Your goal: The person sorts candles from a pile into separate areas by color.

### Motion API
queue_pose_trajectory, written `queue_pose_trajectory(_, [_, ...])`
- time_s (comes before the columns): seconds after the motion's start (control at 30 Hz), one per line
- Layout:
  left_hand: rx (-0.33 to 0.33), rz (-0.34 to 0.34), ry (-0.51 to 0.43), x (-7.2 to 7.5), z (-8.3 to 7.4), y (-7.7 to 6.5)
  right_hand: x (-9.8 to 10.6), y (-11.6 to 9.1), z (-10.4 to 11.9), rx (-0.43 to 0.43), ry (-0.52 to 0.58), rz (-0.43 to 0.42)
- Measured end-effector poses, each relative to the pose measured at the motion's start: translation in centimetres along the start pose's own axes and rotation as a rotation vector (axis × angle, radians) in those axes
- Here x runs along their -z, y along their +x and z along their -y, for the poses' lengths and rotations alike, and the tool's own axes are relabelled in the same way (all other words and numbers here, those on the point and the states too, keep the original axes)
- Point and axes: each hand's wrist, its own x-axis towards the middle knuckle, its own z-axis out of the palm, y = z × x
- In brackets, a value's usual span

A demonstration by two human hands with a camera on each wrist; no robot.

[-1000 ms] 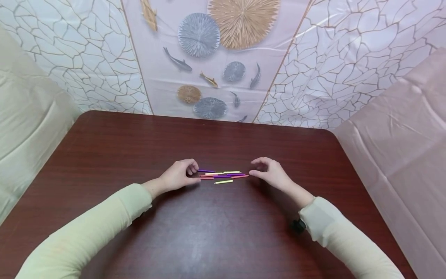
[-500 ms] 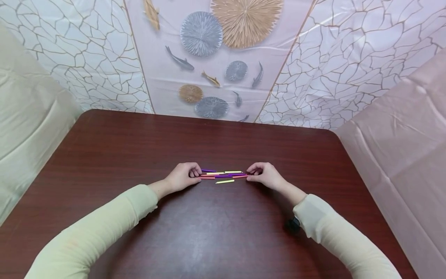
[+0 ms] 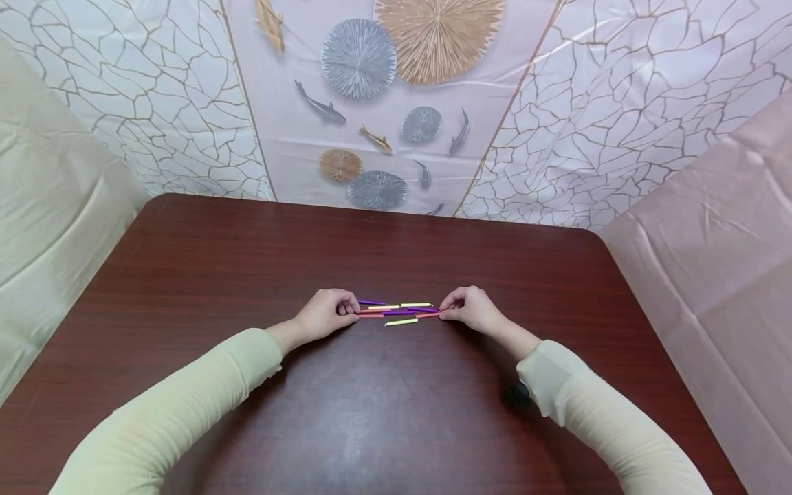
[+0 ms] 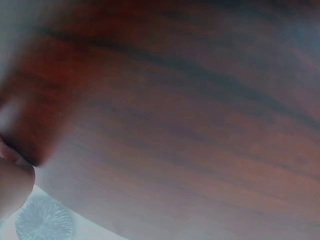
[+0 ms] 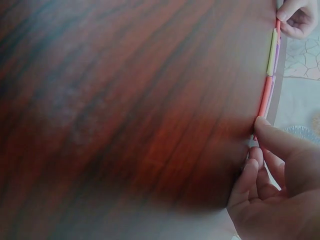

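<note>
The head camera looked forward and down from above the counter [image 3: 359,405], facing the wall [image 3: 396,103]. Both wrist cameras sat low, close to that counter, their views turned askew; the head and right wrist views shared the coloured sticks [image 3: 398,313].

The right hand [image 3: 475,311], its thumb and fingers parted a second ago, is now nearer the cluster of sticks [image 3: 399,313], with thumb and fingers drawn together to pinch the right end of an orange-red stick [image 5: 265,97]. The left hand [image 3: 324,314] sits slightly further inward, thumb and fingers closer together at a red stick's [image 3: 372,316] left end. The space between the hands is narrower.
</note>
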Motion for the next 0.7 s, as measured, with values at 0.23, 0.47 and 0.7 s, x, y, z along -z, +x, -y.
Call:
queue_pose_trajectory(0.23, [-0.018, 0.0, 0.019, -0.1, -0.04, 0.0, 0.13, 0.04, 0.24, 0.028, -0.027, 0.011])
queue_pose_trajectory(0.47, [-0.008, 0.009, 0.033, 0.03, -0.23, -0.04, 0.26, -0.03, 0.12, 0.078, -0.058, 0.01])
queue_pose_trajectory(0.7, [-0.001, 0.011, 0.037, 0.01, -0.32, -0.08, 0.35, -0.14, -0.05, 0.137, -0.118, 0.026])
